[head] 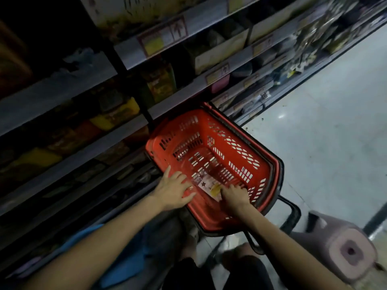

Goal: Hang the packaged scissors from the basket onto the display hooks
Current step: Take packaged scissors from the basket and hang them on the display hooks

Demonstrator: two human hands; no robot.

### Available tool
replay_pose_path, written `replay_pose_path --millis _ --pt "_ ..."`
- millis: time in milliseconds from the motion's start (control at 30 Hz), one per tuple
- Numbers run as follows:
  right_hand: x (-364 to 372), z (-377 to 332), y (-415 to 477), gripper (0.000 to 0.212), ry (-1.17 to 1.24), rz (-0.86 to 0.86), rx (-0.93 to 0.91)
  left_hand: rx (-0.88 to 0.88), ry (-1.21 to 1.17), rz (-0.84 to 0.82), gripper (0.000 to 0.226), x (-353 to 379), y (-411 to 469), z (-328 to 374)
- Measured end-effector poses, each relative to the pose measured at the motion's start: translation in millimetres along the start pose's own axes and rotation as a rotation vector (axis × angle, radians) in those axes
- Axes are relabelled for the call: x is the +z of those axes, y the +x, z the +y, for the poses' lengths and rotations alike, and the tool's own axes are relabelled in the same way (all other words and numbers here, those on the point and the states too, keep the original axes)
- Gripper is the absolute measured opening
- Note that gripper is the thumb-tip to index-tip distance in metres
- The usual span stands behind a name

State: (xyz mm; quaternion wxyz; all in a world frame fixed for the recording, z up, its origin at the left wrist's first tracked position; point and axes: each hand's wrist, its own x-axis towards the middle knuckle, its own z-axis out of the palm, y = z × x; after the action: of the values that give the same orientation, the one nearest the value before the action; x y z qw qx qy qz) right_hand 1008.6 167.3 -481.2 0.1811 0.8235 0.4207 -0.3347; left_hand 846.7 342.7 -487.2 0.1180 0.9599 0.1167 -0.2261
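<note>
A red plastic basket (259, 164) sits on the floor beside the shelving. Near its close wall, on the bottom, lies a packaged pair of scissors (207, 185) with a pale card and a yellow part. My left hand (173, 189) rests with spread, straight fingers on the basket's near rim and touches the left edge of the package. My right hand (234, 193) reaches into the basket with fingers curled down onto the right end of the package. Whether it has a full grip is unclear. The display hooks are too dark and blurred to make out.
Dark store shelves (134, 130) with boxed goods and price tags run along the left and top. Pale floor (326, 130) opens to the right. A purple stool (343, 245) stands at lower right, and the basket's black handle (293, 212) juts toward me.
</note>
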Motion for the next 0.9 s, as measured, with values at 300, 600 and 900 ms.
replay_pose_path --millis 300,600,900 --pt "41.5 -10.8 119.3 0.031 0.011 -0.084 0.061 0.08 0.021 0.092 0.05 21.8 21.3 -15.4" --pt "114.6 5.8 175.6 0.057 0.148 -0.049 0.155 0.07 -0.028 0.166 0.044 34.8 25.1 -17.8" --pt "93.8 0.0 164.7 0.034 0.379 -0.124 0.179 0.045 -0.054 0.14 0.046 25.7 25.5 -13.7"
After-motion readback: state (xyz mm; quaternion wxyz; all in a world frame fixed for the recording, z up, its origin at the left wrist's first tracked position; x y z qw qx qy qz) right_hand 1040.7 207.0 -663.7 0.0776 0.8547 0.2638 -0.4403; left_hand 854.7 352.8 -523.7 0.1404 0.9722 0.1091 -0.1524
